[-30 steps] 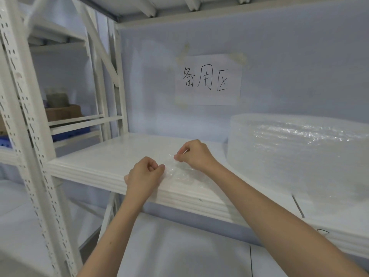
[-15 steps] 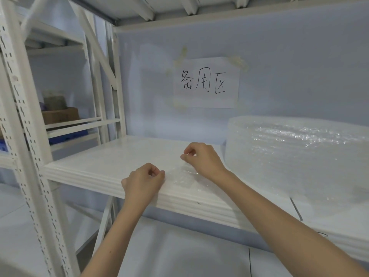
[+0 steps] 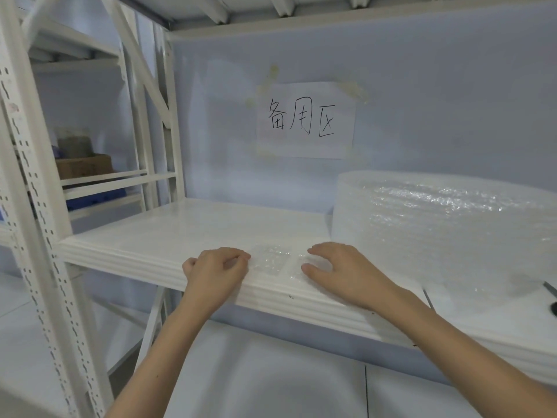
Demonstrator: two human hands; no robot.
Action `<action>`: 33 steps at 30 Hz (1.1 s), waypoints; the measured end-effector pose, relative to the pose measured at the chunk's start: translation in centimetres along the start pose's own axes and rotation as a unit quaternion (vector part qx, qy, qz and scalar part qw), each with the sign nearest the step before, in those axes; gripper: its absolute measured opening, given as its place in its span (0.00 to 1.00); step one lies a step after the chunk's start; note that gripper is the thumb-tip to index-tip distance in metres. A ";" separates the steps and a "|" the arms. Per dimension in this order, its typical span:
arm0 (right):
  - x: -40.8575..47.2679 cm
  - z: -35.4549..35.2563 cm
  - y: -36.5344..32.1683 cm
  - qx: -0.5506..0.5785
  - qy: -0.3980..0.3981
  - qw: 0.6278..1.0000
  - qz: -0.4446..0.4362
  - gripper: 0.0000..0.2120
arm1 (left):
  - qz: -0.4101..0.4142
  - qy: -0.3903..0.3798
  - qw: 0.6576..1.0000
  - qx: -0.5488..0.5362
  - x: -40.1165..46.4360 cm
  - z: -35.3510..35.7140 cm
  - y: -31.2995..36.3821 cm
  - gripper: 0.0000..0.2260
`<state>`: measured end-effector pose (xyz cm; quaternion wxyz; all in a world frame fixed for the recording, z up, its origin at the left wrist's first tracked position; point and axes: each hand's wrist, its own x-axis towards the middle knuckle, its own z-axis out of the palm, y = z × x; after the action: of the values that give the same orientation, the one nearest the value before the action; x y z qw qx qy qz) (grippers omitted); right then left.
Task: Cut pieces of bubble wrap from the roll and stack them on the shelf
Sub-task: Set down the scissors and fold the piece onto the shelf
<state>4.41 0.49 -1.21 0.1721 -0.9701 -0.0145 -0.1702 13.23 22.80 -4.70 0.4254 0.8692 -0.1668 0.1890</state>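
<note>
A small clear piece of bubble wrap (image 3: 272,260) lies flat on the white shelf (image 3: 168,233) near its front edge. My left hand (image 3: 215,271) rests at the piece's left edge, fingers curled and fingertips touching it. My right hand (image 3: 337,270) lies on the piece's right part with fingers spread, pressing down. The big roll of bubble wrap (image 3: 446,233) stands on the shelf to the right, close behind my right hand.
A paper sign (image 3: 304,120) with handwriting is taped to the back wall. A dark tool (image 3: 550,292), partly cut off, lies at the far right of the shelf. White rack uprights (image 3: 33,206) stand at left, with a cardboard box (image 3: 83,165) on a neighbouring shelf.
Both hands have let go of their pinch on the piece and moved apart. The right hand has opened and flattened onto the piece, which now lies flat.
</note>
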 end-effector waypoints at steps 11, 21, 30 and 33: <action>0.1 0.8 0.6 -0.001 -0.069 0.998 -0.007 0.29 | 0.103 0.002 0.993 0.063 0.0 0.1 1.0 0.18; 0.4 1.0 0.4 0.027 -0.078 0.997 -0.011 0.28 | 0.185 -0.125 0.957 0.186 -0.1 2.3 1.6 0.31; -0.4 0.5 0.0 0.024 -0.005 1.000 -0.014 0.20 | 0.195 -0.105 0.966 0.136 0.0 2.0 1.2 0.28; -0.3 0.6 0.0 0.033 -0.013 0.999 -0.017 0.21 | 0.199 -0.089 0.971 0.098 -0.2 1.6 1.0 0.24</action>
<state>4.34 0.66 -1.83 0.2007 -0.9658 -0.0389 -0.1597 12.84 20.94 -5.01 0.2755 0.8694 -0.3543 0.2068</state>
